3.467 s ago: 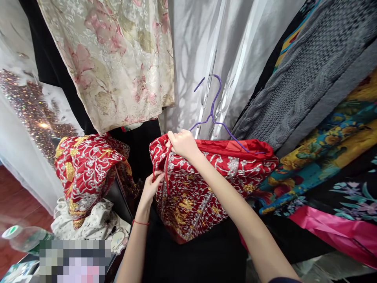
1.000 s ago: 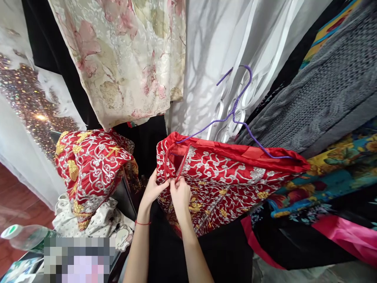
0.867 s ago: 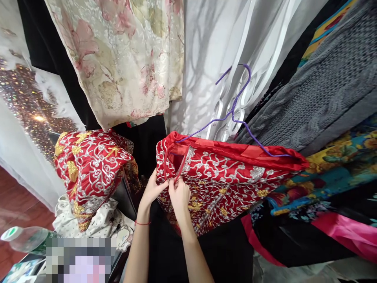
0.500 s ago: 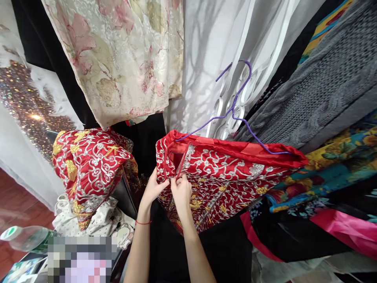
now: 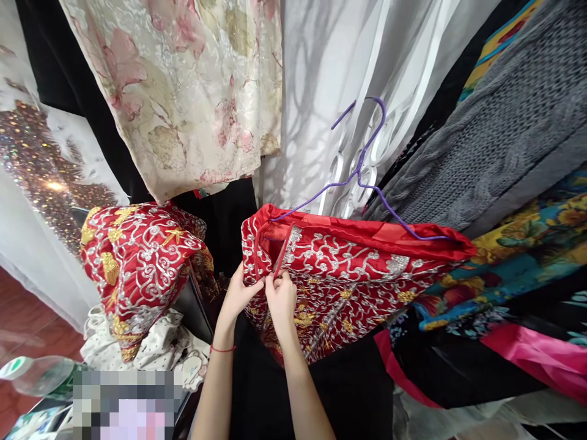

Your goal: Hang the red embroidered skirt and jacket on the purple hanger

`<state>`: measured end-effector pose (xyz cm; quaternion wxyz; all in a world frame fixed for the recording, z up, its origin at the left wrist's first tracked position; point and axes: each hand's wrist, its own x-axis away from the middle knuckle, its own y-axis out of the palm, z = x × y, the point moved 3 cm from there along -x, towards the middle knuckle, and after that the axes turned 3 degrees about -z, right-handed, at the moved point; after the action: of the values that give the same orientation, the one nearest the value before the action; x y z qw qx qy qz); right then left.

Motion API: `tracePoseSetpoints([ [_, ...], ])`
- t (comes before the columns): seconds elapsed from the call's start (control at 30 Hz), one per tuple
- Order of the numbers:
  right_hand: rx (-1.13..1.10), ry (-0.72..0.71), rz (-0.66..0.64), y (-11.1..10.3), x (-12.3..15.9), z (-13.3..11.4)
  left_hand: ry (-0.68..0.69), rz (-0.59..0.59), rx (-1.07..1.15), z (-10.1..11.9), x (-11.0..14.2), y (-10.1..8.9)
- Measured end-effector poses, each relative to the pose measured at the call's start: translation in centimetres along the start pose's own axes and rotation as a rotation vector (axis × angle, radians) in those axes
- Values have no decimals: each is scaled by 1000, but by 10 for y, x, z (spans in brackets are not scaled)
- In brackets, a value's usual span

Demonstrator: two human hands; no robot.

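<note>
A red skirt-like garment [image 5: 348, 293] with silver and gold embroidery hangs from a purple wire hanger [image 5: 355, 177], whose arms reach inside its red-lined top. At its left end a slit gapes open. My left hand [image 5: 237, 293] grips the edge left of the slit, thumb toward the other hand. Close beside it, my right hand [image 5: 280, 296] pinches the fabric at the slit's lower end. Whatever small part lies between the fingertips is hidden.
Another red embroidered piece [image 5: 147, 256] is heaped at the left, above a white dotted cloth [image 5: 169, 336]. A plastic bottle [image 5: 41, 374] stands lower left. A floral cloth [image 5: 192, 91] hangs above, and a grey knit [image 5: 495, 134] hangs at the right. White curtains [image 5: 316, 61] are behind.
Both hands keep their hold at the slit with barely any movement. The whole view has shifted slightly.
</note>
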<state>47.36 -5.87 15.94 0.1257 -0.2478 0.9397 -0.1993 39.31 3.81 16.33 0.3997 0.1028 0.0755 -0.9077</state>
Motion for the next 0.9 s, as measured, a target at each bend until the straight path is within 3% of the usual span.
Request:
tracePoseSetpoints([
  [0.13,-170,-2,-43,-1,-1,2,-41,59,77,-4,-2,0],
  [0.3,-629,26,-103,1,2,5,-113,17,121,-7,-4,2],
  [0.43,-817,85,-91,5,4,3,-202,-4,140,-10,-7,5],
  [0.53,-900,128,-38,3,5,-3,-194,45,145,-12,-6,8],
  [0.77,-987,-16,-7,-27,-11,-62,-159,190,-11,-17,5,13],
  [0.9,-1020,-82,16,-31,-22,-88,-140,244,-135,-15,2,13],
])
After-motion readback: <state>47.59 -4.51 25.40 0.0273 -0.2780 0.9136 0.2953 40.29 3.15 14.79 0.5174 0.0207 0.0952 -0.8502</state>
